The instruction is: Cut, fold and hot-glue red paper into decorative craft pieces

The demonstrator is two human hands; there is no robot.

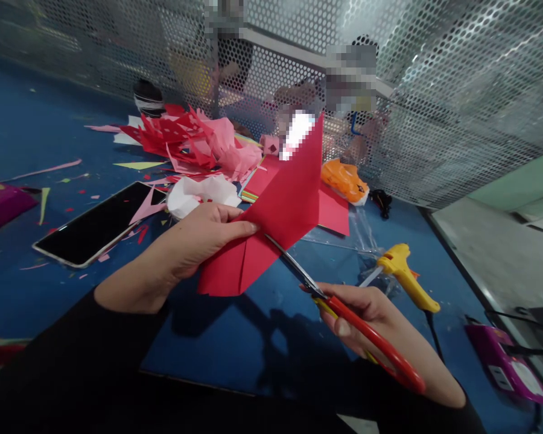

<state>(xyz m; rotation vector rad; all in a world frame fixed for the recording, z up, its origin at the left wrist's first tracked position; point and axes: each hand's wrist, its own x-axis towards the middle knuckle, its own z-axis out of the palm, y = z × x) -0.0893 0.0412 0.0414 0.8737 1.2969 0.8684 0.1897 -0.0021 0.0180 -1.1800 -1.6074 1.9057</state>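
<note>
My left hand [208,238] pinches a sheet of red paper [289,193] between thumb and fingers, holding it above the blue table. The sheet is creased, with one large part standing up and a smaller folded part hanging toward me. In my right hand [366,313] is a pair of scissors [366,334] with red and yellow handles. Its blades reach up and left to the paper, their tips close to my left thumb, at the line between the two parts. How far the blades are apart is hard to make out.
A phone [99,226] lies left, near pink and red paper scraps [194,141]. Behind the sheet are a stack of coloured paper [257,178] and an orange plastic packet [346,181]. A yellow glue gun [407,274] and a purple power strip [507,361] are right. Perforated metal mesh [276,54] borders the back.
</note>
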